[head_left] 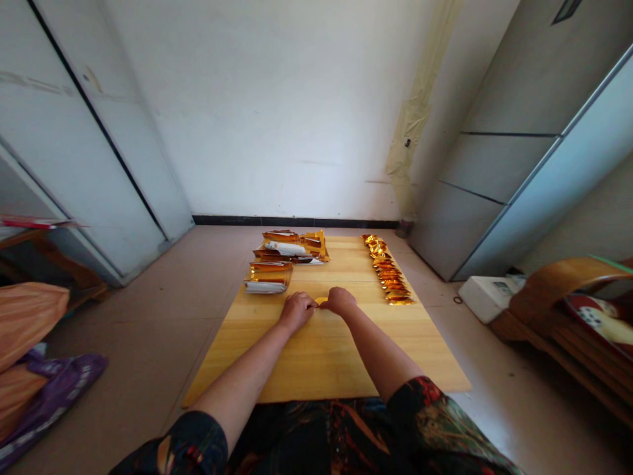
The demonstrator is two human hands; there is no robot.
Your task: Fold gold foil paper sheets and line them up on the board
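Observation:
My left hand (297, 310) and my right hand (339, 301) meet over the middle of a pale wooden board (326, 356) lying on the floor. Both are closed, pinching a small gold foil piece (321, 301) between them; most of it is hidden by my fingers. To the left of my hands lies a stack of gold foil sheets (268, 276), with a larger pile of gold foil sheets (293, 247) behind it. A row of folded gold foil pieces (389, 271) runs along the board's right side.
A grey cabinet (514, 165) stands at the right, with a white box (487, 295) and a wooden chair (568, 310) by it. Orange and purple bags (34, 356) lie at the left. A white wall is ahead.

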